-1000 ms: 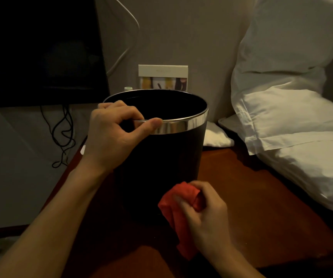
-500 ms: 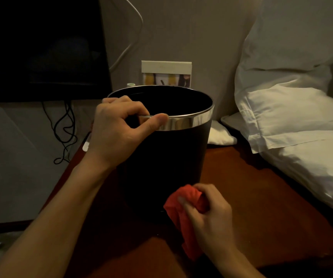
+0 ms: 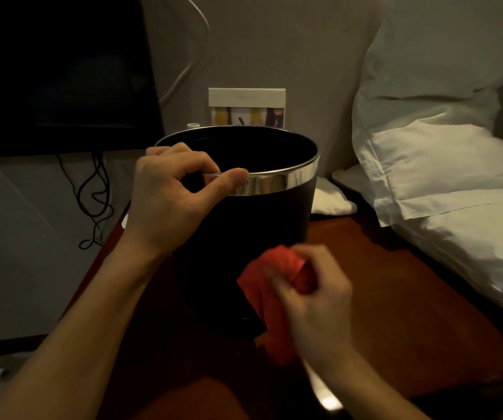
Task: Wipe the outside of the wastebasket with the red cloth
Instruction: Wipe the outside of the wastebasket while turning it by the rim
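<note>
- Head view: black wastebasket [image 3: 259,237] stands upright on the reddish counter [image 3: 395,298], near its left edge.
- Left hand [image 3: 168,201] pinches the chrome rim [image 3: 283,180], thumb outside, fingers [image 3: 183,153] curled over the rim's edge.
- Right hand [image 3: 319,301] is closed around the bunched red cloth [image 3: 271,298], which presses on the basket's lower front wall, near the base.
- Bare counter lies open to the basket's right, up to the pillows [image 3: 444,165] overhanging the counter's right edge.
- Behind the basket, a card [image 3: 247,107] leans on the wall; cables [image 3: 95,201] hang off to the left.
</note>
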Demonstrator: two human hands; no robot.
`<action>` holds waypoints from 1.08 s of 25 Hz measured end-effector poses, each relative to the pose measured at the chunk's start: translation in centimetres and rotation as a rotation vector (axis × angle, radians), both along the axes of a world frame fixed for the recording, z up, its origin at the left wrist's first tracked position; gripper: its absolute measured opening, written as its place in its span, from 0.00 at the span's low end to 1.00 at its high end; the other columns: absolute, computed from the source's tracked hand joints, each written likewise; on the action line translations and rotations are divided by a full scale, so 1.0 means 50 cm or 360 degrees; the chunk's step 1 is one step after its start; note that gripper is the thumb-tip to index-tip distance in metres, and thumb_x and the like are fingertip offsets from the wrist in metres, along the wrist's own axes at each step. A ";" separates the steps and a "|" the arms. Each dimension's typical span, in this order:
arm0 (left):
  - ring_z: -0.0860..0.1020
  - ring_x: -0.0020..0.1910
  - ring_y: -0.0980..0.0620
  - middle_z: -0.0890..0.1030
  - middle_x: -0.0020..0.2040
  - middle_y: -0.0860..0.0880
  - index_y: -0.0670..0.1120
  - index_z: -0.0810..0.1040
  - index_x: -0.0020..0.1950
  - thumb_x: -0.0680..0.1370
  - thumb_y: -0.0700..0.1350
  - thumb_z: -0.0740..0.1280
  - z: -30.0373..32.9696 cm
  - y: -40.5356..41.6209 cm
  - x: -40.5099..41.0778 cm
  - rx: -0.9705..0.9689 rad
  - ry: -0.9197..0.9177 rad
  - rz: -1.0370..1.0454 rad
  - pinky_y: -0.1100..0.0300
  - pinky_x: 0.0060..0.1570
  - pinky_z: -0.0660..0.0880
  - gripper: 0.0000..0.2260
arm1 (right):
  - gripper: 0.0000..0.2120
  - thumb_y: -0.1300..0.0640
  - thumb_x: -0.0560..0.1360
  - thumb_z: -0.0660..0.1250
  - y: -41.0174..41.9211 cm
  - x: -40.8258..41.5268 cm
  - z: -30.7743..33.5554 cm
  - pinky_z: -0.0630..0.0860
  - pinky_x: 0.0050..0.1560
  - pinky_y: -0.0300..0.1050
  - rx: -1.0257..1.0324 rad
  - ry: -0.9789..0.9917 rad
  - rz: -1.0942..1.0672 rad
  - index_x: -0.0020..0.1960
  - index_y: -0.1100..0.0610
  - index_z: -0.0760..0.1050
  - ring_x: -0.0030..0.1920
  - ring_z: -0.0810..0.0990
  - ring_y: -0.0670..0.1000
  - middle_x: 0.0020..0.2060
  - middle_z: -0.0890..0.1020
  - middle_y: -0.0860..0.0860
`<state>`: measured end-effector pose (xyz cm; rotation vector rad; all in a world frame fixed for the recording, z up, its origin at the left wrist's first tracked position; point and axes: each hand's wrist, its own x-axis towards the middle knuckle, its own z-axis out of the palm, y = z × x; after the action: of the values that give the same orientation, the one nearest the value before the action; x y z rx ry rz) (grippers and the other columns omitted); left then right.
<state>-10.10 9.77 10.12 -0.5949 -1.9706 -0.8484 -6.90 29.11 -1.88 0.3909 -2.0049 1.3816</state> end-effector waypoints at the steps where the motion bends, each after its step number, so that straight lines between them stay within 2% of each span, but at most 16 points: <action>1: 0.74 0.35 0.56 0.78 0.33 0.50 0.46 0.79 0.35 0.74 0.57 0.68 0.000 0.001 0.001 0.0009 -0.0002 -0.0002 0.61 0.50 0.67 0.16 | 0.10 0.51 0.73 0.76 -0.002 0.011 -0.035 0.72 0.45 0.34 0.0087 -0.0048 0.0032 0.51 0.49 0.78 0.46 0.79 0.43 0.45 0.78 0.42; 3: 0.74 0.35 0.57 0.78 0.33 0.51 0.46 0.79 0.35 0.74 0.57 0.68 -0.001 0.003 0.003 0.0022 -0.0010 -0.0018 0.63 0.50 0.67 0.16 | 0.10 0.48 0.74 0.75 -0.003 0.022 -0.071 0.74 0.46 0.41 0.0232 -0.0079 0.0040 0.52 0.48 0.77 0.48 0.78 0.44 0.47 0.76 0.40; 5: 0.74 0.35 0.57 0.78 0.33 0.52 0.46 0.79 0.35 0.74 0.57 0.69 -0.001 0.002 0.004 0.0019 -0.0020 -0.0015 0.62 0.49 0.67 0.16 | 0.10 0.50 0.73 0.76 -0.008 0.017 -0.051 0.75 0.45 0.46 0.0299 -0.0016 -0.0044 0.52 0.49 0.78 0.47 0.77 0.46 0.47 0.76 0.41; 6: 0.74 0.35 0.57 0.78 0.33 0.51 0.46 0.79 0.35 0.75 0.57 0.69 -0.001 0.002 0.003 0.0013 -0.0020 -0.0009 0.61 0.49 0.67 0.16 | 0.11 0.52 0.72 0.77 -0.014 0.014 -0.022 0.75 0.45 0.44 0.0279 0.0052 -0.0086 0.51 0.51 0.78 0.46 0.77 0.47 0.46 0.76 0.42; 9: 0.74 0.35 0.57 0.77 0.33 0.51 0.46 0.80 0.35 0.74 0.59 0.68 0.001 0.003 0.003 0.0006 -0.0029 0.0026 0.58 0.47 0.68 0.18 | 0.12 0.55 0.71 0.79 -0.043 0.004 0.087 0.69 0.45 0.30 0.0085 0.0329 -0.0177 0.49 0.57 0.80 0.44 0.75 0.44 0.44 0.78 0.48; 11: 0.74 0.35 0.58 0.78 0.33 0.51 0.46 0.80 0.35 0.74 0.60 0.68 0.001 0.003 0.003 0.0008 -0.0036 0.0053 0.57 0.48 0.68 0.18 | 0.12 0.57 0.71 0.79 -0.062 -0.003 0.122 0.68 0.47 0.27 -0.0017 0.0474 -0.0238 0.49 0.60 0.80 0.45 0.75 0.43 0.44 0.79 0.50; 13: 0.74 0.35 0.57 0.78 0.33 0.51 0.47 0.80 0.35 0.74 0.60 0.68 0.002 0.002 0.003 0.0009 -0.0046 0.0048 0.57 0.48 0.68 0.17 | 0.13 0.56 0.72 0.78 -0.076 -0.006 0.100 0.72 0.48 0.33 0.0015 0.0501 -0.0239 0.51 0.61 0.80 0.46 0.77 0.46 0.46 0.79 0.52; 16: 0.74 0.35 0.56 0.77 0.33 0.51 0.47 0.79 0.36 0.75 0.57 0.69 0.003 -0.001 0.003 -0.0015 -0.0059 -0.0001 0.64 0.46 0.67 0.15 | 0.13 0.52 0.73 0.75 -0.085 0.003 -0.015 0.76 0.43 0.53 0.0418 0.0428 -0.0182 0.53 0.58 0.81 0.46 0.77 0.53 0.49 0.78 0.52; 19: 0.73 0.36 0.59 0.77 0.33 0.54 0.47 0.79 0.36 0.76 0.54 0.70 0.001 -0.004 0.003 -0.0009 -0.0046 -0.0043 0.67 0.47 0.64 0.13 | 0.11 0.54 0.71 0.76 -0.063 0.012 -0.100 0.75 0.38 0.54 0.0696 0.0381 -0.0177 0.51 0.55 0.81 0.44 0.75 0.52 0.48 0.77 0.49; 22: 0.73 0.36 0.59 0.77 0.33 0.53 0.45 0.80 0.36 0.76 0.54 0.70 0.000 -0.002 0.002 -0.0010 -0.0045 -0.0031 0.60 0.48 0.66 0.15 | 0.12 0.51 0.74 0.73 -0.036 0.003 -0.047 0.76 0.40 0.55 0.0520 0.0466 -0.0206 0.53 0.57 0.82 0.45 0.77 0.53 0.49 0.79 0.51; 25: 0.73 0.35 0.57 0.77 0.33 0.51 0.44 0.80 0.36 0.76 0.55 0.70 0.002 -0.001 0.001 -0.0013 -0.0054 -0.0022 0.59 0.46 0.67 0.15 | 0.15 0.49 0.75 0.73 -0.023 -0.012 0.022 0.78 0.45 0.49 0.0266 0.0533 -0.0290 0.55 0.59 0.83 0.47 0.80 0.54 0.50 0.81 0.53; 27: 0.73 0.35 0.57 0.77 0.33 0.52 0.45 0.80 0.36 0.76 0.55 0.69 0.002 -0.003 0.002 -0.0018 -0.0053 -0.0036 0.60 0.46 0.67 0.15 | 0.13 0.51 0.74 0.75 -0.022 -0.010 -0.009 0.76 0.44 0.50 0.0381 0.0501 -0.0207 0.53 0.58 0.82 0.46 0.79 0.54 0.49 0.80 0.53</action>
<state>-10.01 9.62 10.24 -0.6145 -2.0035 -0.8665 -7.42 28.01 -2.34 0.5383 -1.8978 0.9380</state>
